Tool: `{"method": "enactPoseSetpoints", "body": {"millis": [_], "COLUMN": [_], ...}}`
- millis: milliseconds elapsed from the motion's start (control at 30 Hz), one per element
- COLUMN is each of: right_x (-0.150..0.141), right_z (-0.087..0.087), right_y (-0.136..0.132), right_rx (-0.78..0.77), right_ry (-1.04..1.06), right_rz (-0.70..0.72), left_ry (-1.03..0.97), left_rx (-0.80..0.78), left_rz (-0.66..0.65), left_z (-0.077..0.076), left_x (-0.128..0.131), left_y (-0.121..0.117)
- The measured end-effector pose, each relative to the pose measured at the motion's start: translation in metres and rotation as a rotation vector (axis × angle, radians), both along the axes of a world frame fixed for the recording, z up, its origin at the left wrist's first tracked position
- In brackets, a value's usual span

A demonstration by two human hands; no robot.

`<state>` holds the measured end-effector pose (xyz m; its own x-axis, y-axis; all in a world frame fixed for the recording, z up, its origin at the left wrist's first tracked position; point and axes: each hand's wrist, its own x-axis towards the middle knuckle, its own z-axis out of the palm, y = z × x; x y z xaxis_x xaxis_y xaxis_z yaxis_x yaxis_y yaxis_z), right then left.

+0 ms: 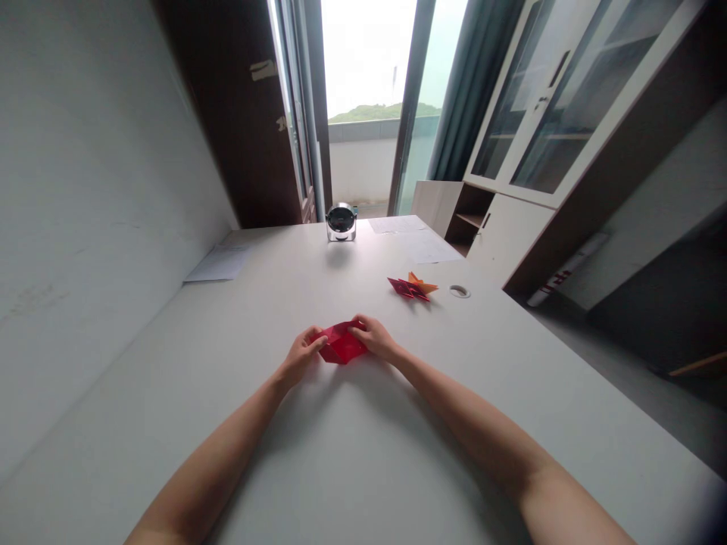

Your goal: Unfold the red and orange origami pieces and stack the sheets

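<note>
Two hands hold a red folded piece of shiny paper (344, 350) over the middle of a big white table (266, 295).
The left hand (304, 353) pinches its left end, and the right hand (372, 336) pinches its right end; I cannot tell if the paper touches the table. Past the right hand, well apart, pointy red and orange folded papers (409, 289) lie together, near a round white ring (453, 292). A round black thing on a silver stand (341, 219) stands near the far edge. Flat white sheets lie at the far left and far right. A grey wall (102, 189) runs along the left edge; white cupboards (511, 242) stand beyond the right one. Smooth tabletop spreads on both sides of the arms.
</note>
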<state>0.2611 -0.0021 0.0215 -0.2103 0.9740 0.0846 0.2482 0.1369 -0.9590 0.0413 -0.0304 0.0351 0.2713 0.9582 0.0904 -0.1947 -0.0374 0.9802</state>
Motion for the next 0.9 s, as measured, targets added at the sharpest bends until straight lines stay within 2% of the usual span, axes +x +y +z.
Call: {"method": "enactPoseSetpoints", "body": {"millis": [200, 400, 700, 900], "right_x": [-0.0011, -0.0020, -0.0007, 0.0015], "right_z": [-0.0010, -0.0016, -0.0048, -0.0094], "right_y": [-0.0016, -0.0028, -0.0004, 0.0025], "right_rx": [-0.035, -0.026, 0.034, 0.046], "right_ry": [0.079, 0.114, 0.076, 0.081], "right_rz": [0.009, 0.025, -0.025, -0.054], "left_ry": [-0.049, -0.116, -0.085, -0.029], "left_rx": [-0.048, -0.107, -0.191, -0.169], "left_rz": [0.064, 0.035, 0.031, -0.096], "left_z": [-0.0080, -0.0076, -0.0070, -0.0030], "left_x": [-0.0024, -0.0016, -0.0019, 0.0005], "left_y": [0.0046, 0.0057, 0.0050, -0.0010]}}
